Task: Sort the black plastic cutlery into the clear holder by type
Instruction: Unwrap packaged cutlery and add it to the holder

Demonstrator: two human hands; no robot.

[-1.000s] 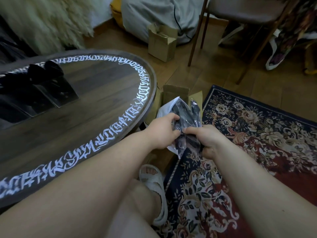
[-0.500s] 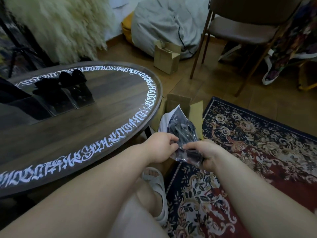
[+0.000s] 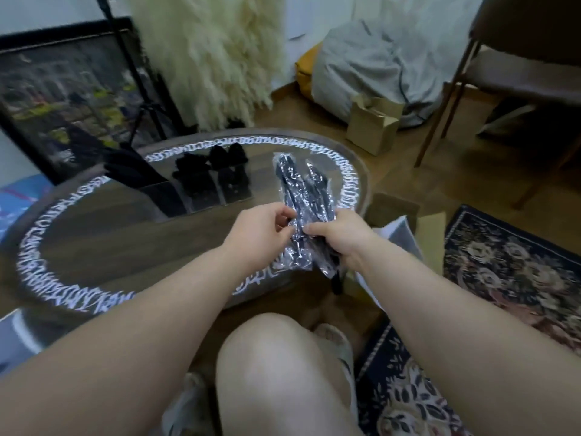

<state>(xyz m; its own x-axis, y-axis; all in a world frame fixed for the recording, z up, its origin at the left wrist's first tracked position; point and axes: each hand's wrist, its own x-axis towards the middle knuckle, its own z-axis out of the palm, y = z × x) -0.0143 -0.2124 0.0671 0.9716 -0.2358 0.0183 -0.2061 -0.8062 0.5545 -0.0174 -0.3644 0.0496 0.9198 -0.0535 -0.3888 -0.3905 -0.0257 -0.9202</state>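
Cutlery packets [image 3: 301, 196], two, gripped by left hand [image 3: 261, 237] and right hand [image 3: 341, 237].

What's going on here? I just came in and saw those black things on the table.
A seated person holds a crinkly clear plastic packet of black plastic cutlery over the round dark wooden table. The left hand pinches its edge and the right hand grips its lower part; it looks unopened so far. Farther back on the table, the clear compartmented holder already has black cutlery in it.
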